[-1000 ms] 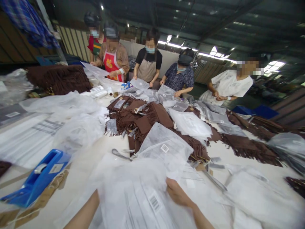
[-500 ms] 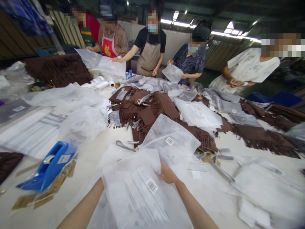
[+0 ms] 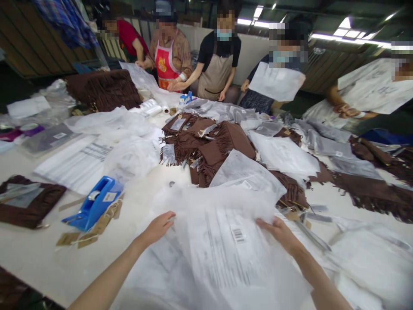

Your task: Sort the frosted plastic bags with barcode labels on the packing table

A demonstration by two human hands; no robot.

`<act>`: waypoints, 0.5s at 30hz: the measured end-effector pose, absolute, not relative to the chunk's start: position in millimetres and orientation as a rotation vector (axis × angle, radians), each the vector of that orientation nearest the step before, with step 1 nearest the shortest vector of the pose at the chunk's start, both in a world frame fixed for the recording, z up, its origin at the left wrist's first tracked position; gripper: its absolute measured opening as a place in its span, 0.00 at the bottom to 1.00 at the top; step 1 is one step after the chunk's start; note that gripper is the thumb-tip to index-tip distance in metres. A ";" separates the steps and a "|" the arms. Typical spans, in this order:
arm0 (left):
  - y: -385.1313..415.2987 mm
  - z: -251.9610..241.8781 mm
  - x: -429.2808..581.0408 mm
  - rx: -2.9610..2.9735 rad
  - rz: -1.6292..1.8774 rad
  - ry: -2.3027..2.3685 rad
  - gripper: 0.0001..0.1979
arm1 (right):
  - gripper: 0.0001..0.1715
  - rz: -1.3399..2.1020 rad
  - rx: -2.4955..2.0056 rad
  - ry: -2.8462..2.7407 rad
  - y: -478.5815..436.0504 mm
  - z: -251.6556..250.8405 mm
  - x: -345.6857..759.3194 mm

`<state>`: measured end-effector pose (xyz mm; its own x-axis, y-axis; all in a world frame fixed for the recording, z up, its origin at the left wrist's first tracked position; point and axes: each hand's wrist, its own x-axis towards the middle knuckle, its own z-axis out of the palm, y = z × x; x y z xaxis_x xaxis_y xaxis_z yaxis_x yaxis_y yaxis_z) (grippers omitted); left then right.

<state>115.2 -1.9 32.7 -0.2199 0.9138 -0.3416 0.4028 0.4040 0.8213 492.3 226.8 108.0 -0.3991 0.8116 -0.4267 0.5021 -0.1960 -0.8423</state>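
Observation:
My left hand (image 3: 158,227) and my right hand (image 3: 280,230) each grip a side of a translucent white plastic bag (image 3: 222,249) with printed text and a barcode label, held spread between them over the table. More flat white bags (image 3: 161,271) lie underneath it. Just beyond sits a pile of brown fringed garments (image 3: 209,148) with clear bags on top.
A blue tape dispenser (image 3: 95,207) and brown paper tags (image 3: 84,236) lie to the left, beside a bagged brown garment (image 3: 27,202). Stacks of white bags (image 3: 80,161) cover the table (image 3: 38,254). Several people stand at the far side; one holds up a bag (image 3: 276,82).
My left hand has come out from under the bags and gripped the left edge. My right hand has shifted right, spreading the bag wide. The view has swung left.

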 end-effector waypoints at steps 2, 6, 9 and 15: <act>-26.6 27.6 123.6 1.264 0.591 1.867 0.22 | 0.26 1.446 -1.647 -1.603 233.5 113.3 513.6; -70.4 11.4 150.1 1.621 0.045 2.110 0.35 | 0.24 1.230 -1.774 -1.295 236.5 114.6 541.6; -92.5 5.1 170.8 1.628 -0.131 2.293 0.34 | 0.27 1.218 -1.827 -1.125 231.9 112.1 553.0; -110.9 11.2 194.6 1.510 -0.192 2.325 0.30 | 0.38 0.941 -1.747 -1.074 228.7 102.2 565.2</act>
